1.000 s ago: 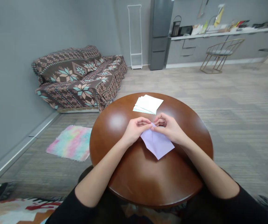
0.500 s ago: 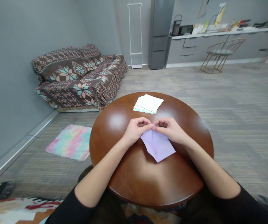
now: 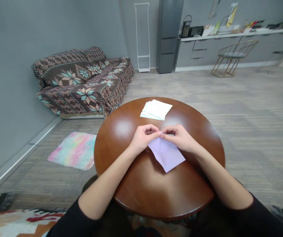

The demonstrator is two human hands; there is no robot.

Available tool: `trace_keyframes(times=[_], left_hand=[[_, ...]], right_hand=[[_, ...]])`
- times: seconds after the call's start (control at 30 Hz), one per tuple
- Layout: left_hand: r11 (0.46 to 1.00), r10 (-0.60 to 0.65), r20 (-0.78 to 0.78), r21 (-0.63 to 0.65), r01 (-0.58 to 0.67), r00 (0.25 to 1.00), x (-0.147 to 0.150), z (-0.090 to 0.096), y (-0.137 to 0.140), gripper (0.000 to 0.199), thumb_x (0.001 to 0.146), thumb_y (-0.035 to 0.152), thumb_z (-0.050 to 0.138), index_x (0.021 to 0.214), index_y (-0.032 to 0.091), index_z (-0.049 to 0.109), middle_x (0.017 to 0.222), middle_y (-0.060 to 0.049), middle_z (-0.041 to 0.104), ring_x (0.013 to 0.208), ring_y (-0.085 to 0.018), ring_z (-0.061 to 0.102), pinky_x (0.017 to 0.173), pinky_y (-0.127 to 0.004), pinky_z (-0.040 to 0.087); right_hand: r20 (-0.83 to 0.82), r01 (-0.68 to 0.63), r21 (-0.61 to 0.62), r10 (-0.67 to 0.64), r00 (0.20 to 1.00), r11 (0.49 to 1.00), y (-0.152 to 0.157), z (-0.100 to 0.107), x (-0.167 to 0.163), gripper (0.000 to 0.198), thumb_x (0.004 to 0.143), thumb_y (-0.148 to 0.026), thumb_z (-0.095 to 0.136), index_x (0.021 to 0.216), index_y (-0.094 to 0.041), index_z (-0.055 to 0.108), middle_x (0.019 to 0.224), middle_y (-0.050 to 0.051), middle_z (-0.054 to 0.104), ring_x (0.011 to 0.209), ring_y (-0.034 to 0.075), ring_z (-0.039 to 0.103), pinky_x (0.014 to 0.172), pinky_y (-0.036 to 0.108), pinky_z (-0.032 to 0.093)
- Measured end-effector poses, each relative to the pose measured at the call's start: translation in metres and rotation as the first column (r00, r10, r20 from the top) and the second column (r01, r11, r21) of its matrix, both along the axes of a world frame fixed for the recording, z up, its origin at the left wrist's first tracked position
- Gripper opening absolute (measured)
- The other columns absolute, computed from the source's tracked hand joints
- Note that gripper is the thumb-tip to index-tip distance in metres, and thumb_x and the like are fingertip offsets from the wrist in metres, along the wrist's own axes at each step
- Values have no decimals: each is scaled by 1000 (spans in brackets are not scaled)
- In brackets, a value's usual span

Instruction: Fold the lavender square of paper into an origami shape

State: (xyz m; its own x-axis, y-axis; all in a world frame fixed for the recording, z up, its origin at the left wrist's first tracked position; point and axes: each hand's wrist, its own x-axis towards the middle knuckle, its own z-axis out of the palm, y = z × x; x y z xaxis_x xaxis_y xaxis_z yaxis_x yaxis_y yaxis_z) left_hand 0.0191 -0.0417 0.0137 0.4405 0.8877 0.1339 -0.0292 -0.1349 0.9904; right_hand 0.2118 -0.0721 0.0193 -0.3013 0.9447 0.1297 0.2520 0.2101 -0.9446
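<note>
A sheet of purple paper (image 3: 167,155) hangs from my fingertips above the round table, with a crease running down from its pinched far edge. My left hand (image 3: 145,136) is closed, thumb and fingers pinching that edge from the left. From the right, my right hand (image 3: 178,135) pinches the same edge, the two sets of fingertips almost touching. The fingers hide the part of the paper they grip. Beyond my hands lies a small fanned stack of pale paper sheets (image 3: 158,109).
The brown round wooden table (image 3: 129,179) stands in front of me. Left of it is a pastel fluffy mat (image 3: 73,150) on the floor, and a sofa (image 3: 87,82) under a patterned cover. A gold-framed chair (image 3: 233,56) is by the kitchen counter (image 3: 217,37) at the back.
Both hands keep their pinch in nearly the same place. The paper's lower part has shifted very slightly; the stack lies as before.
</note>
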Motion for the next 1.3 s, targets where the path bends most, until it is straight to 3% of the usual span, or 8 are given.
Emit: trace_keyframes(times=[0.4, 0.6, 0.73, 0.8, 0.9, 1.0, 1.13, 1.3], left_hand=[[991, 45, -63, 130, -37, 997, 1, 1, -3, 16, 81, 31, 75, 81, 15, 72, 81, -4, 73, 76, -16, 65, 72, -27, 48], [990, 74, -45, 125, -68, 996, 0, 1, -2, 14, 80, 28, 76, 79, 15, 72, 81, -4, 72, 74, -15, 63, 70, -26, 48], [999, 11, -31, 53, -9, 999, -1, 2, 0, 18, 79, 32, 78, 76, 15, 72, 77, -3, 70, 70, -14, 61, 67, -26, 47], [999, 14, 69, -32, -12, 997, -1, 3, 2, 28, 83, 42, 74, 76, 15, 72, 77, -4, 69, 70, -15, 61, 67, -25, 47], [983, 55, 298, -184, 1, 953, -3, 5, 3, 45, 89, 58, 61, 83, 14, 74, 85, -8, 70, 78, -17, 63, 72, -27, 50], [968, -16, 367, -228, 106, 930, -3, 4, 1, 51, 86, 64, 63, 93, 14, 73, 94, -9, 71, 84, -19, 64, 76, -29, 51], [988, -91, 218, -106, 116, 972, 0, 0, -2, 42, 79, 54, 77, 96, 16, 71, 89, -6, 70, 79, -18, 63, 74, -28, 49], [995, 19, 45, 95, -23, 999, 1, -2, -2, 34, 83, 48, 74, 93, 16, 72, 87, -4, 71, 78, -17, 62, 73, -26, 49]], right_hand=[[53, 9, 12, -9, 999, 1000, 2, -1, 0, 24, 89, -37, 65, 79, -16, 73, 76, 2, 68, 72, 16, 57, 64, 28, 43], [150, -90, -81, 101, 984, 993, -2, 2, -2, 14, 83, -27, 65, 80, -15, 72, 71, 0, 65, 63, 14, 53, 55, 26, 38], [146, -126, -120, 143, 979, 985, -4, 3, -3, 14, 83, -26, 65, 83, -15, 73, 72, 0, 66, 62, 15, 55, 53, 26, 38], [114, -125, -113, 138, 984, 986, -3, 2, -2, 14, 82, -26, 66, 82, -15, 74, 73, 0, 68, 64, 15, 57, 54, 25, 39], [-27, -47, -101, 44, 999, 994, 0, 1, 0, 18, 81, -29, 70, 88, -14, 76, 79, 2, 72, 67, 17, 61, 57, 26, 43], [-182, 83, -89, -98, 979, 993, 1, 1, 1, 23, 79, -32, 73, 93, -14, 76, 84, 4, 74, 69, 17, 63, 60, 26, 45], [-266, 117, -67, -131, 955, 991, 0, 1, -1, 21, 78, -32, 74, 90, -14, 77, 82, 3, 74, 68, 16, 62, 61, 26, 46], [-228, 53, -58, -65, 972, 997, -2, 2, -5, 18, 79, -32, 74, 82, -14, 76, 77, 3, 72, 67, 17, 61, 60, 27, 44]])
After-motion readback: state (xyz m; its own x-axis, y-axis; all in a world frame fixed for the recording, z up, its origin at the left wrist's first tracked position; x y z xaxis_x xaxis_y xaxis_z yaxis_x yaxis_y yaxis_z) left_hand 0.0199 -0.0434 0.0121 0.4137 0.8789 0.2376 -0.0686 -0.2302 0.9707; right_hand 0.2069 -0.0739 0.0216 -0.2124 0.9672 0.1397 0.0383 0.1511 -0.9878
